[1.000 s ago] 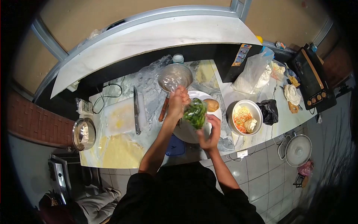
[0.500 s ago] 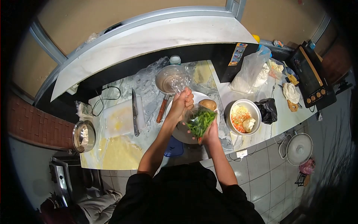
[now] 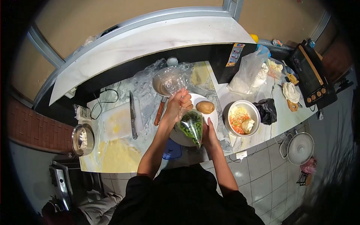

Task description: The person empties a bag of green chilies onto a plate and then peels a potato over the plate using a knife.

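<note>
My left hand [image 3: 179, 104] is closed round the twisted neck of a clear plastic bag of chopped green vegetables [image 3: 191, 126], and loose plastic fans out above the fist. The filled part hangs below it, tapering to a point at the bottom. Close along the bag's right side is my right hand [image 3: 210, 135], thumb up and fingers stretched, partly hidden behind the bag. Underneath both hands lies a large white plate [image 3: 183, 138] with a whole potato [image 3: 205, 107] on its far right part.
Left of the plate are a knife [image 3: 133, 116] and a white cutting board [image 3: 116, 123]. A wooden-handled pan [image 3: 160, 85] sits behind. To the right stand a white bowl [image 3: 256, 112] of diced food, a black plastic bag [image 3: 267, 111] and a toaster oven [image 3: 311, 77].
The bag has shifted left and now hangs straighter from my left hand. My right hand, earlier cupped under and behind the bag, has come away to its right side, uncovering the potato.
</note>
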Action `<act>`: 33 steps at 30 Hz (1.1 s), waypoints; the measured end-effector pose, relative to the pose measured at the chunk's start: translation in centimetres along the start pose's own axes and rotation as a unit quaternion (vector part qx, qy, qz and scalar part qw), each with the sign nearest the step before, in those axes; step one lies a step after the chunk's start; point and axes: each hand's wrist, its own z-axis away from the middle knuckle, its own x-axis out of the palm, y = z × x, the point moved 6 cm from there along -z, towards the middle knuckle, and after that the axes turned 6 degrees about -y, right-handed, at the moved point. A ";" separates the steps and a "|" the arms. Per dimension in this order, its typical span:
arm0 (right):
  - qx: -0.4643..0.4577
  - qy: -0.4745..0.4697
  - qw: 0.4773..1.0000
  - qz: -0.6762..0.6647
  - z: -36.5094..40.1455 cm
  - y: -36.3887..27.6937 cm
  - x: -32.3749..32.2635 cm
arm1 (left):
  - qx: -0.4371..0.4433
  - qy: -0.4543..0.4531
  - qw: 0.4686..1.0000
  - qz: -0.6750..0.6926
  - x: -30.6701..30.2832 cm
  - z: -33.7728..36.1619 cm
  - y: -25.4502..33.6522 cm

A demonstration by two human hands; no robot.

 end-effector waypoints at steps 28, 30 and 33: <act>0.050 -0.340 0.938 -0.051 1.3 -1.1 3.6 | -0.003 0.121 0.973 -0.197 -2.4 1.5 -2.3; -0.037 -0.200 0.977 0.063 0.3 -1.4 1.7 | 0.012 0.094 0.971 -0.219 -2.3 1.4 -2.4; -0.272 -0.073 0.926 0.252 4.5 -6.4 3.3 | 0.044 0.167 0.926 -0.334 -4.3 1.6 -1.5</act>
